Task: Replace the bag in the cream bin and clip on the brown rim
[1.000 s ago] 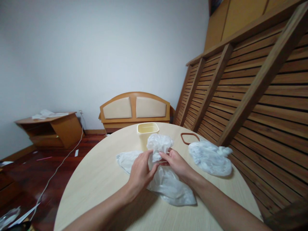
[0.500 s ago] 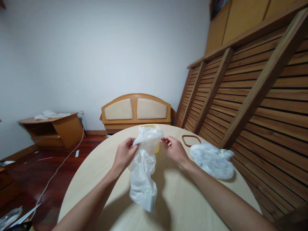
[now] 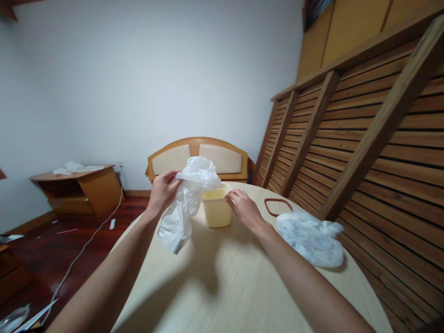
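My left hand (image 3: 165, 188) pinches the edge of a thin white plastic bag (image 3: 183, 203), holding it up so that its lower end hangs over the table. The bag's upper part bunches out to the right, in front of the far left corner of a pale yellow plastic bin (image 3: 218, 213). This small bin stands upright on the table. At its right rim is my right hand (image 3: 244, 207), with thumb and fingers closed on the edge. The bin's inside is only partly visible.
On the round table (image 3: 222, 296), a brown squarish ring (image 3: 278, 206) lies at the right. Nearer is a bundle of white plastic bags (image 3: 310, 238). A slatted wooden frame (image 3: 347, 152) leans along the right side. Behind the table stands a headboard (image 3: 197, 157).
My left hand has lifted the bag up and to the left, uncovering the bin. My right hand has moved onto the bin's right rim.
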`<action>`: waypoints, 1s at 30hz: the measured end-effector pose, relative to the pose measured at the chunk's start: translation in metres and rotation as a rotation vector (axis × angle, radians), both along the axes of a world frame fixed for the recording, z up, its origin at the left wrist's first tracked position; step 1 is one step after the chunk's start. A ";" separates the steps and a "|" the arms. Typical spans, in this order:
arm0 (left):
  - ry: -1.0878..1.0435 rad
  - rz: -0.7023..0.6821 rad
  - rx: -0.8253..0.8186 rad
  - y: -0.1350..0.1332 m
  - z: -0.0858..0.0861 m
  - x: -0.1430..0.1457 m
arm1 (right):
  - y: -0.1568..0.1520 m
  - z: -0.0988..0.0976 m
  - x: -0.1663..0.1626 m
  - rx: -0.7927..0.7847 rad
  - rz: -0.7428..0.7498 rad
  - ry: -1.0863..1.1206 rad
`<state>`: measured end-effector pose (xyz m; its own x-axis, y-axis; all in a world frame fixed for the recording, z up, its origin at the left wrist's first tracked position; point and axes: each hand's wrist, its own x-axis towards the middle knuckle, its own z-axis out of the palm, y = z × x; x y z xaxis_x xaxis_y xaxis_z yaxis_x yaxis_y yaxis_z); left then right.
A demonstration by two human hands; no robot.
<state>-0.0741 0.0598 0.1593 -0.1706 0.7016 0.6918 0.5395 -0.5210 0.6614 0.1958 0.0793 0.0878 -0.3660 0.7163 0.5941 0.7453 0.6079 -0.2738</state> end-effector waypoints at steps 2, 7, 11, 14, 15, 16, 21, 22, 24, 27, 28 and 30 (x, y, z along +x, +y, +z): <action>0.137 0.076 0.040 0.006 0.007 0.007 | -0.003 0.001 0.002 0.001 0.012 0.003; 0.513 0.299 0.082 0.011 0.015 0.036 | -0.013 0.008 0.011 -0.047 0.057 -0.006; 0.846 0.264 0.162 0.014 0.006 0.054 | -0.022 0.023 0.027 -0.109 0.146 -0.016; 1.018 0.158 0.214 0.018 -0.003 0.059 | -0.025 0.036 0.039 -0.161 0.136 0.012; 1.068 0.111 0.232 0.018 -0.006 0.059 | -0.025 0.039 0.042 -0.175 0.114 0.030; 1.114 0.062 0.247 0.018 -0.008 0.059 | -0.025 0.042 0.044 -0.184 0.090 0.057; 1.238 -0.137 0.279 0.012 -0.010 0.063 | -0.021 0.043 0.048 -0.111 0.085 0.185; 1.248 -0.169 0.284 0.011 -0.009 0.064 | -0.020 0.041 0.047 -0.084 0.109 0.179; 1.272 -0.232 0.296 0.008 -0.006 0.066 | -0.020 0.037 0.043 -0.063 0.153 0.139; 1.317 -0.314 0.308 0.004 -0.002 0.068 | -0.021 0.030 0.036 -0.132 0.180 0.060; 1.317 -0.338 0.307 0.002 -0.001 0.068 | -0.022 0.028 0.033 -0.159 0.182 0.037; 1.288 -0.375 0.289 -0.001 0.000 0.069 | -0.024 0.026 0.028 -0.180 0.182 -0.004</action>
